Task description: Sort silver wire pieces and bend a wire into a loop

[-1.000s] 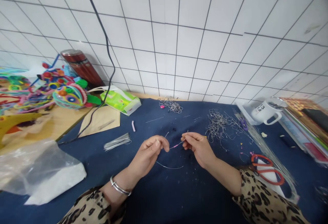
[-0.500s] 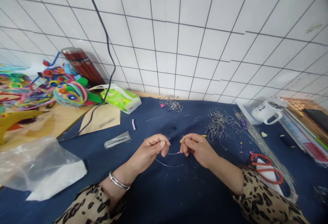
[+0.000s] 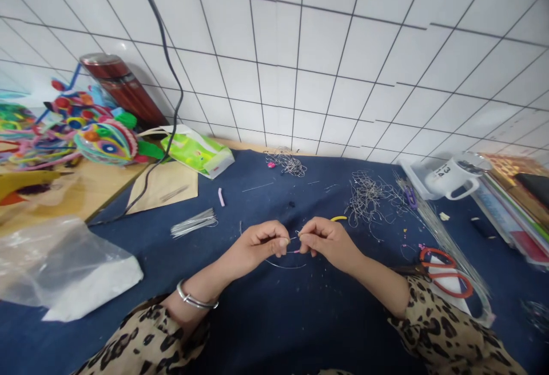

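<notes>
My left hand (image 3: 257,243) and my right hand (image 3: 328,240) meet over the middle of a dark blue cloth (image 3: 274,318). Both are closed in a pinch on a thin silver wire (image 3: 285,264) that loops down between them. A small pink bit sits on the wire near the fingertips. The fingertips almost touch. A silver bangle (image 3: 195,300) circles my left wrist, and both sleeves are leopard print.
A tangle of wire pieces (image 3: 364,198), a bundle of straight wires (image 3: 193,223), orange-handled scissors (image 3: 446,275), a white mug (image 3: 454,178), a green packet (image 3: 199,155), a clear plastic bag (image 3: 60,266) and colourful craft pieces (image 3: 86,135) lie around. A black cable (image 3: 171,78) hangs down.
My two hands have come closer together, from a wide gap to nearly touching, with the wire pinched between them. The view has tilted slightly.
</notes>
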`<state>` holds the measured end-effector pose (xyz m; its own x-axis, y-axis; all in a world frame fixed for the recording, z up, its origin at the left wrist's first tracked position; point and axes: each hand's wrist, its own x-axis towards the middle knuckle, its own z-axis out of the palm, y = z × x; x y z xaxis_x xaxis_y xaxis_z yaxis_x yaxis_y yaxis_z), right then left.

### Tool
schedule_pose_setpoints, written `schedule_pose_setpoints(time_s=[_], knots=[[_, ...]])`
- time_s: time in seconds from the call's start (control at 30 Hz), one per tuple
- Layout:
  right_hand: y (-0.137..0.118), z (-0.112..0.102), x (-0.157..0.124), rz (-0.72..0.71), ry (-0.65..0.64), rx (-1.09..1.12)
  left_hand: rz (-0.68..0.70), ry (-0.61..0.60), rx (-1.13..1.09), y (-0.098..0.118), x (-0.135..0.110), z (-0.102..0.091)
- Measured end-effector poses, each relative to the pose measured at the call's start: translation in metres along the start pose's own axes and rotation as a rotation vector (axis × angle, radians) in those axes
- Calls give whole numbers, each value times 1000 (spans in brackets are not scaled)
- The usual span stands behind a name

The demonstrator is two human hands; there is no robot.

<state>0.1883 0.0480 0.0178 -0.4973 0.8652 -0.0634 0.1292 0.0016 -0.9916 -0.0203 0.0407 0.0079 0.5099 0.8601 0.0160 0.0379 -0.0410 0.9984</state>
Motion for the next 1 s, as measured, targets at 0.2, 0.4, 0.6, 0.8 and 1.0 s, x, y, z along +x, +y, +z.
schedule_pose_setpoints(time_s=[0.2, 0.4, 0.6, 0.8, 1.0], knots=[[0, 1, -2, -24, -25, -95, 25, 0, 46, -3, 1, 1], [0, 1, -3, -49, -29, -110, 39, 15, 73, -3, 1, -1], [0, 0, -2, -52, -31, -95, 57, 21, 102, -1, 1, -6], [0, 1, -2, -82, -64, -153, 32, -14, 134, 2, 0, -8], [1, 2, 0, -122, -74, -254, 146, -50, 199, 6, 1, -11]])
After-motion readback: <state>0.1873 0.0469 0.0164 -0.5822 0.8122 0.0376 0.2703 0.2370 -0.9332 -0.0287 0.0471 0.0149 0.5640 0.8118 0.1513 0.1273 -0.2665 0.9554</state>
